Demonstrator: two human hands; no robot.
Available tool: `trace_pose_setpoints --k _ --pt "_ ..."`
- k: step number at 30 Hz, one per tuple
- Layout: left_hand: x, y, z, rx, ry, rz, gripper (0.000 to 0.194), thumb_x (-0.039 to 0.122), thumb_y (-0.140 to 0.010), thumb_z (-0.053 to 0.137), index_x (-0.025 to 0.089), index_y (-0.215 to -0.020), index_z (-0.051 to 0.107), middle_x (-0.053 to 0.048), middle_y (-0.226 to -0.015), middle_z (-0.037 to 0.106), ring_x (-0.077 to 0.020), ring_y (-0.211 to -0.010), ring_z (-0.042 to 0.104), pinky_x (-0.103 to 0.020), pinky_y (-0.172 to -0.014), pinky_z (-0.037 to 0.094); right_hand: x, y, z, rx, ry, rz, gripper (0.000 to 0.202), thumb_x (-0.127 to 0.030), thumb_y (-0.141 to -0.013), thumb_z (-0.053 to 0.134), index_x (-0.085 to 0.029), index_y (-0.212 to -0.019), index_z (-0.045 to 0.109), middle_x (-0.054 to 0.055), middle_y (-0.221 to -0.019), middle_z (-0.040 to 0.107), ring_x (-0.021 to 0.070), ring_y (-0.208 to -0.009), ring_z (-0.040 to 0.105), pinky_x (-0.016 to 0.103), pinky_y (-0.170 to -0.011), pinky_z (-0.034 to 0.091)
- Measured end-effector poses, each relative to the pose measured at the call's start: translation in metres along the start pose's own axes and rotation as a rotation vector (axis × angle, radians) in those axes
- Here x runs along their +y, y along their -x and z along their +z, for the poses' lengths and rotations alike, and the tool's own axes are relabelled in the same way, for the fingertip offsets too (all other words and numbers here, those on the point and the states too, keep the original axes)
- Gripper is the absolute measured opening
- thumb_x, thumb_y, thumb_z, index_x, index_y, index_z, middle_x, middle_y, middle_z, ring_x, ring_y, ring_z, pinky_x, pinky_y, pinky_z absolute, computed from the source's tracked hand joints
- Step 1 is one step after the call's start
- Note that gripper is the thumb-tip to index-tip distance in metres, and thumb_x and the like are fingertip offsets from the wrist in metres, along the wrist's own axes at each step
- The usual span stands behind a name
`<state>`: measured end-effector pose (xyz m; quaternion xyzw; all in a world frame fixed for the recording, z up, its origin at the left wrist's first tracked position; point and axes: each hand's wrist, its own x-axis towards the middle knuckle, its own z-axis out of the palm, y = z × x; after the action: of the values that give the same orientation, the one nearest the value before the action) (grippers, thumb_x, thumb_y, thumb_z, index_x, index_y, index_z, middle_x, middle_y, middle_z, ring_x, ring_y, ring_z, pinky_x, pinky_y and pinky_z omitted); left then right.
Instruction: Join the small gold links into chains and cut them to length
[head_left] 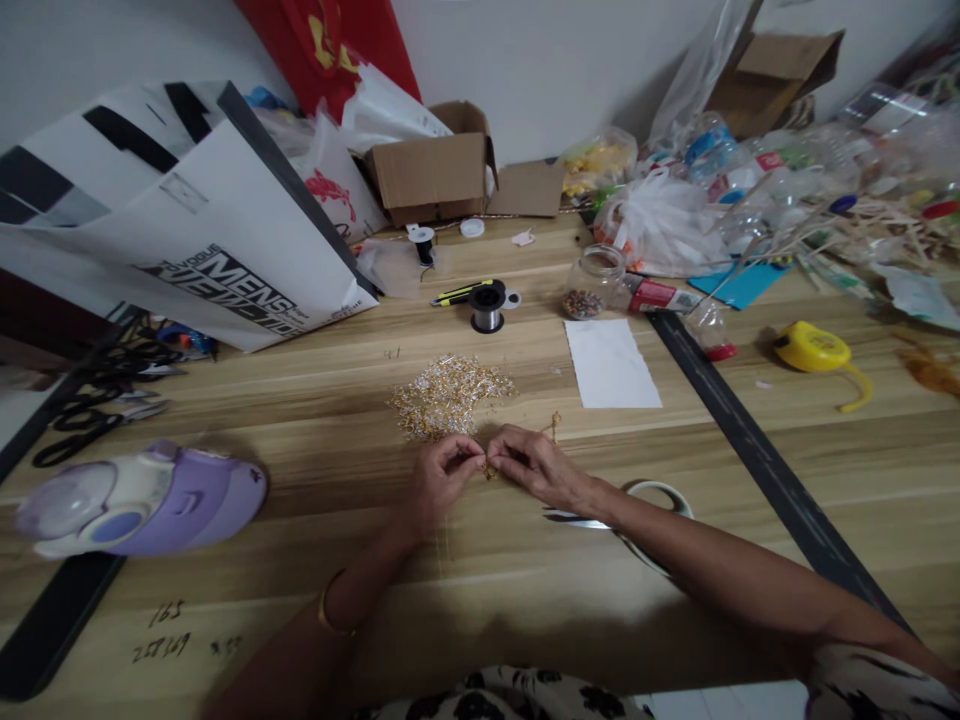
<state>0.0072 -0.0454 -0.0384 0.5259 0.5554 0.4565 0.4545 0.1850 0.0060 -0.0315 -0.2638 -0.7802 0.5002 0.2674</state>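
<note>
My left hand [444, 475] and my right hand [534, 464] meet at the middle of the wooden table, fingertips pinched close together. Between and just below the fingertips is a small gold beaded piece [490, 471], held by both hands. Its fine detail is too small to make out. Just beyond my hands lies a loose pile of gold and silver beaded pieces [450, 392]. A short gold strand [555, 426] rests behind my right hand. Scissors [585, 520] lie partly under my right forearm.
A wire spool [487, 308] and yellow-black cutter [455, 294] lie beyond the pile. Right of them are a bead jar [592, 285], white paper [613, 364] and a yellow tape measure [814, 348]. At left stand a purple-white bottle [187, 500] and a large paper bag [225, 230].
</note>
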Motion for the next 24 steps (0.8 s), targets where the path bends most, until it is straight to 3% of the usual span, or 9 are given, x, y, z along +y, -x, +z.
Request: trace_pose_setpoints --k 24 --pt "-0.0006 0.0043 -0.0005 0.002 -0.216 0.102 0.014 0.028 -0.078 0.063 0.016 -0.071 0.065 -0.003 -0.071 0.065 -0.0142 -0.067 0.058 -0.022 -0.062 0.044 -0.0013 -0.0003 -0.0007 0.009 0.122 -0.06 0.009 -0.019 -0.089 0.051 -0.016 -0.083 0.057 0.001 -0.077 0.055 0.0121 -0.066 0.047 0.023 -0.062 0.036"
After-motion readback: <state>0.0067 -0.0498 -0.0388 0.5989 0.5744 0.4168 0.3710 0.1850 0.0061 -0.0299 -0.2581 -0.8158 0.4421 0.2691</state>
